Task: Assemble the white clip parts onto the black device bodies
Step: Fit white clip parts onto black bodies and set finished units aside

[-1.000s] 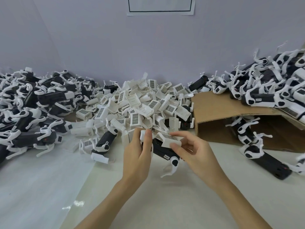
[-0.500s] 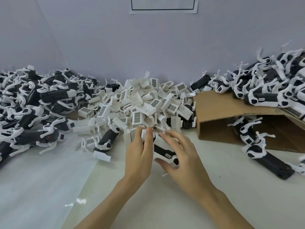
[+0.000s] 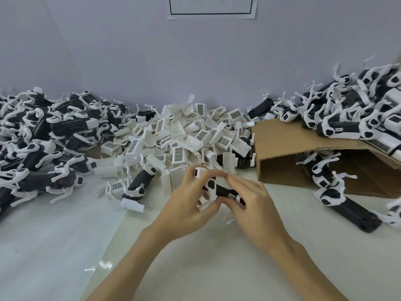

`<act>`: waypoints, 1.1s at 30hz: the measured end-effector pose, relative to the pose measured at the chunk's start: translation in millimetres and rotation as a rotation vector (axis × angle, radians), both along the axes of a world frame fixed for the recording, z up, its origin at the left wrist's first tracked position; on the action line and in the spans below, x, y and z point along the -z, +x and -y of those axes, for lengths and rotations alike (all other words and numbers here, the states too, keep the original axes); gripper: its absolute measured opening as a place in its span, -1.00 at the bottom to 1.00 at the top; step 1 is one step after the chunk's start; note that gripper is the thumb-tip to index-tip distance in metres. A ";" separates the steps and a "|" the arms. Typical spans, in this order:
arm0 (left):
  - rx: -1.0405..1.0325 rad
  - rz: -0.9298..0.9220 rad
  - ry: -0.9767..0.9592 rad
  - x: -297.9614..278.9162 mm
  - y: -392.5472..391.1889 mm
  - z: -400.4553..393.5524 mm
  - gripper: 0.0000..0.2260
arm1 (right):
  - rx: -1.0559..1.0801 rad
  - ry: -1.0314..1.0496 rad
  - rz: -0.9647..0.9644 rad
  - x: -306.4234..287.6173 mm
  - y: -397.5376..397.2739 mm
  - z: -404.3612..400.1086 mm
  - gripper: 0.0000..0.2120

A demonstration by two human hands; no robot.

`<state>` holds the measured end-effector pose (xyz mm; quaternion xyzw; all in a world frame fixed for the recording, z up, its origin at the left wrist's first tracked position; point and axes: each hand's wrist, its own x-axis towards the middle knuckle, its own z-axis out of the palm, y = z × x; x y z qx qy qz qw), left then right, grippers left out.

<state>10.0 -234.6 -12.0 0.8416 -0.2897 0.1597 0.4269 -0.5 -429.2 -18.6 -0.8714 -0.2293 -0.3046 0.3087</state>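
A heap of clips [image 3: 184, 135] lies against the wall [image 3: 195, 61]. Left of it sits 1 pile of bodies [image 3: 43, 144]; right, a box [image 3: 303, 153] with bodies on and in it. Both hands [image 3: 227, 205] are before the heap.

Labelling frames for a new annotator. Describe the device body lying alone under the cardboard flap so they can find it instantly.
Start at the brown cardboard flap on the right, which forms a low tunnel on the white table. Just in front of its opening lies a long black device body, angled toward the near right edge. Unlike the heaped units above and left, it lies flat on bare table, outside any heap.
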 end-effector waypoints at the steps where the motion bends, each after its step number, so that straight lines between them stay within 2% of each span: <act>1: 0.011 0.022 0.029 -0.2 0.3 -0.6 -0.56 | -0.037 0.026 -0.043 0.6 1.3 3.0 -0.52; 4: -0.051 0.042 0.050 3.4 1.3 0.5 -0.59 | -0.084 0.102 -0.176 4.5 4.6 7.0 -0.42; 14: -0.149 0.047 0.067 9.1 3.9 1.8 -0.62 | 0.017 0.116 -0.173 9.4 6.5 5.2 -0.51; 16: -0.143 0.038 0.054 7.4 3.4 1.7 -0.64 | -0.079 0.192 -0.288 8.8 4.9 4.7 -0.51; 19: -0.040 0.076 0.033 3.4 4.1 -3.5 -0.64 | -0.337 0.349 -0.598 -0.9 1.9 8.2 -0.51; 21: 0.058 0.130 0.076 0.1 6.7 -8.8 -0.66 | -0.414 0.497 -0.766 -8.0 4.0 15.2 -0.62; 23: 0.102 0.168 0.157 -2.4 8.9 -12.9 -0.67 | -0.412 0.560 -0.833 -12.0 6.0 24.4 -0.73; 26: 0.059 0.194 0.215 -1.5 9.2 -14.4 -0.54 | -0.373 0.501 -0.799 -11.8 7.8 29.2 -0.75; 29: -0.001 0.066 0.106 0.0 7.3 -11.6 -0.32 | -0.328 0.436 -0.715 -8.8 4.7 23.4 -0.74; 31: -0.084 -0.018 0.025 2.8 6.9 -6.6 -0.33 | -0.251 0.387 -0.599 -4.1 1.6 14.2 -0.68; 33: -0.130 -0.063 -0.051 5.1 8.3 -4.7 -0.46 | -0.165 0.323 -0.433 0.3 -1.8 5.5 -0.61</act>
